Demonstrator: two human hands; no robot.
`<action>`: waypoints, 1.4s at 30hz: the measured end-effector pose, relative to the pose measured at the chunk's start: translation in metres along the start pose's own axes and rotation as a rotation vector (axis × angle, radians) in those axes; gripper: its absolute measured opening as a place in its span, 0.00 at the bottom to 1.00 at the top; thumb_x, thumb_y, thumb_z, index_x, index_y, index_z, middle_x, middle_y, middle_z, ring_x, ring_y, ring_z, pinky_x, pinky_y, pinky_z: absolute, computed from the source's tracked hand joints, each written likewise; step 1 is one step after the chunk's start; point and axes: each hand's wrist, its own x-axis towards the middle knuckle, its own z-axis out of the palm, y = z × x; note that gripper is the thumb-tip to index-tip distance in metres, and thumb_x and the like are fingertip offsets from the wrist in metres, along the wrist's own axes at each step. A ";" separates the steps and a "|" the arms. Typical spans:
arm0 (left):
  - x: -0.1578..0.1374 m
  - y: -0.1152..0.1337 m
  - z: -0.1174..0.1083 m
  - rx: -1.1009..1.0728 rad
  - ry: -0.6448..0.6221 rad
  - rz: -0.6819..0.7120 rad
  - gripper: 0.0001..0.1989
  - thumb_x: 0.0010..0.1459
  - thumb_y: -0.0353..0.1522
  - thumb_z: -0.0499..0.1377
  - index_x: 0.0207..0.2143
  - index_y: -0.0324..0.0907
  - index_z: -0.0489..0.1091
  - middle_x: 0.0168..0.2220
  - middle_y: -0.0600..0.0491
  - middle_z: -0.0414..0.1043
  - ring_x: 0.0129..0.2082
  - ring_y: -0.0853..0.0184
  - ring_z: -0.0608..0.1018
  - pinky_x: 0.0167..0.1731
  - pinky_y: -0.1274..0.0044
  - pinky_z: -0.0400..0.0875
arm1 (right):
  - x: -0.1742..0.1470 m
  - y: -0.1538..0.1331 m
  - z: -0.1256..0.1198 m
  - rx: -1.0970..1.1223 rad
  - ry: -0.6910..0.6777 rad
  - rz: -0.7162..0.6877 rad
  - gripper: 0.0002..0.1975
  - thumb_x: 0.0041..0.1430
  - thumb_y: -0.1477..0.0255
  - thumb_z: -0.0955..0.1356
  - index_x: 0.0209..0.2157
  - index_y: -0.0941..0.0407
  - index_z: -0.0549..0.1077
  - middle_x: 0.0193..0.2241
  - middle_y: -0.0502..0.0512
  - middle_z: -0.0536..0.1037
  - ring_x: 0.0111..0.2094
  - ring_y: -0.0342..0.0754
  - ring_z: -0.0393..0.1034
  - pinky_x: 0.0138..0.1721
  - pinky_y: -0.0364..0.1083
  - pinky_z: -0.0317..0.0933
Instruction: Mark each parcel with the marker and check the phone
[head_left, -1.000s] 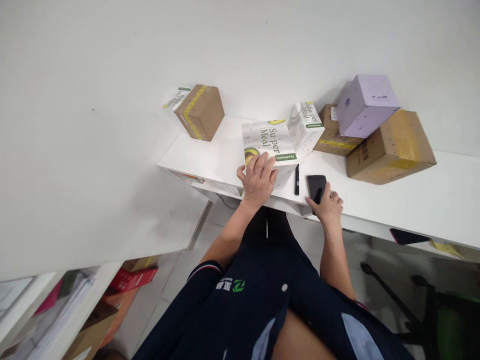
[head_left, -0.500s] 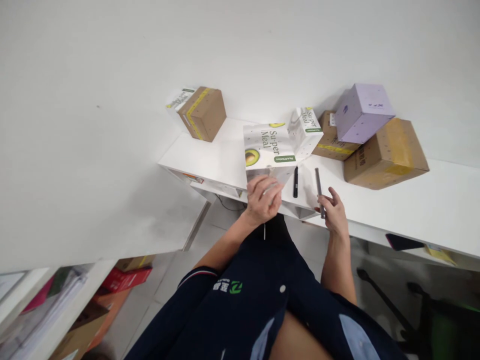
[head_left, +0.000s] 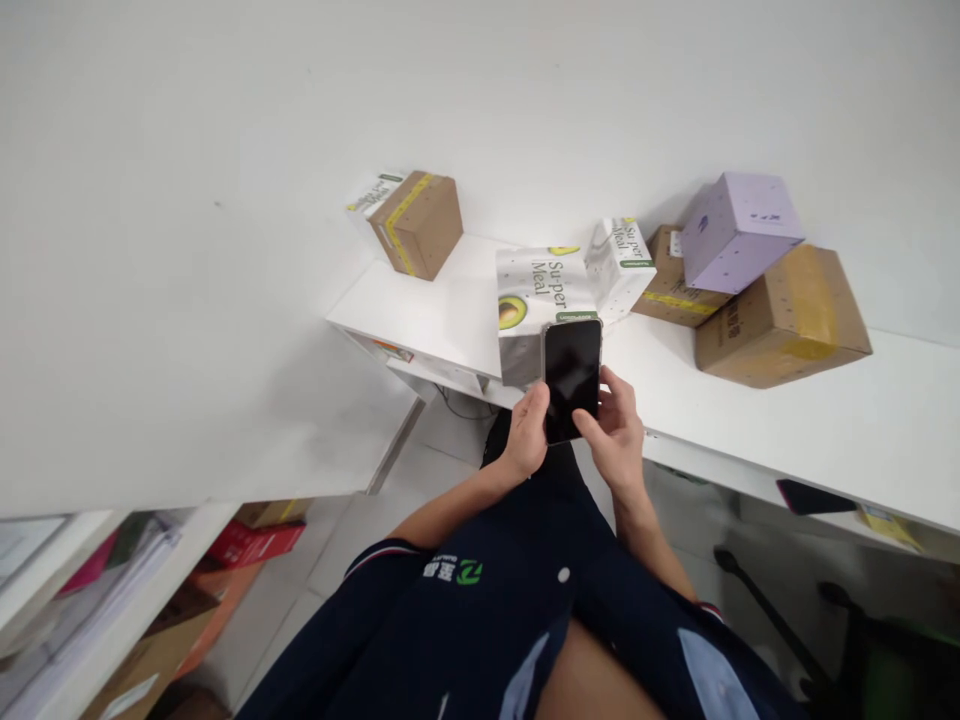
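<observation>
A smartphone (head_left: 573,370) with a dark screen is held upright between my two hands, in front of the desk edge. My left hand (head_left: 529,432) grips its left side, thumb along the edge. On the other side, my right hand (head_left: 615,430) has its fingers behind the phone and its thumb over the lower right of the screen. Just beyond the phone stands a white "Su-per Meal" box (head_left: 536,290) with an avocado picture; the phone covers its lower right corner.
A smaller Su-per Meal box (head_left: 619,265) stands behind. To the right are a lilac box (head_left: 739,235) and brown cartons (head_left: 787,325); another carton (head_left: 424,230) sits at the left end of the white desk (head_left: 787,420). A shelf (head_left: 180,560) is at lower left.
My right hand has brought the phone left, turning its screen from edge-on to facing me. My left hand has left the front of the box and taken hold of the phone.
</observation>
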 end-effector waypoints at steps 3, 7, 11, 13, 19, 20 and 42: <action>-0.001 0.004 0.001 -0.096 -0.006 -0.004 0.24 0.54 0.53 0.64 0.38 0.42 0.78 0.38 0.51 0.81 0.45 0.59 0.81 0.50 0.68 0.75 | 0.000 -0.003 0.008 0.193 0.073 0.066 0.22 0.57 0.60 0.72 0.51 0.51 0.73 0.46 0.55 0.75 0.39 0.45 0.73 0.43 0.49 0.70; -0.004 0.007 0.005 -0.125 0.051 -0.012 0.22 0.53 0.51 0.66 0.36 0.41 0.79 0.36 0.52 0.81 0.44 0.60 0.81 0.49 0.69 0.75 | -0.001 -0.005 0.022 0.289 0.266 0.079 0.17 0.55 0.58 0.73 0.43 0.52 0.73 0.39 0.51 0.78 0.39 0.45 0.73 0.43 0.47 0.68; -0.002 0.009 0.005 -0.133 0.077 0.008 0.20 0.55 0.49 0.66 0.33 0.41 0.78 0.35 0.53 0.81 0.42 0.62 0.81 0.48 0.71 0.75 | 0.001 -0.006 0.026 0.292 0.205 0.059 0.15 0.58 0.59 0.71 0.43 0.51 0.73 0.40 0.51 0.78 0.39 0.44 0.72 0.43 0.46 0.67; 0.001 0.010 0.003 -0.141 0.101 0.022 0.17 0.56 0.46 0.65 0.34 0.41 0.79 0.37 0.53 0.81 0.42 0.63 0.81 0.48 0.72 0.74 | 0.004 -0.007 0.026 0.305 0.163 0.051 0.14 0.59 0.60 0.71 0.44 0.51 0.73 0.41 0.50 0.77 0.40 0.44 0.72 0.44 0.45 0.67; 0.008 0.012 -0.003 -0.166 0.130 0.034 0.15 0.58 0.44 0.65 0.37 0.41 0.79 0.39 0.53 0.82 0.45 0.62 0.81 0.51 0.71 0.73 | 0.007 -0.009 0.033 0.353 0.130 -0.008 0.12 0.60 0.64 0.71 0.45 0.49 0.73 0.42 0.49 0.77 0.41 0.44 0.72 0.45 0.46 0.66; 0.008 0.013 -0.004 -0.166 0.118 0.035 0.16 0.57 0.44 0.65 0.37 0.41 0.79 0.39 0.53 0.82 0.46 0.62 0.81 0.52 0.71 0.73 | 0.007 -0.009 0.034 0.340 0.131 -0.014 0.12 0.60 0.63 0.71 0.45 0.50 0.73 0.42 0.49 0.78 0.41 0.44 0.72 0.45 0.46 0.66; 0.014 0.008 -0.009 -0.035 0.063 0.056 0.21 0.57 0.50 0.63 0.31 0.41 0.76 0.30 0.55 0.76 0.31 0.68 0.76 0.36 0.74 0.74 | 0.006 -0.004 0.029 0.198 0.111 -0.041 0.18 0.59 0.57 0.70 0.48 0.49 0.68 0.44 0.52 0.74 0.43 0.48 0.72 0.46 0.49 0.67</action>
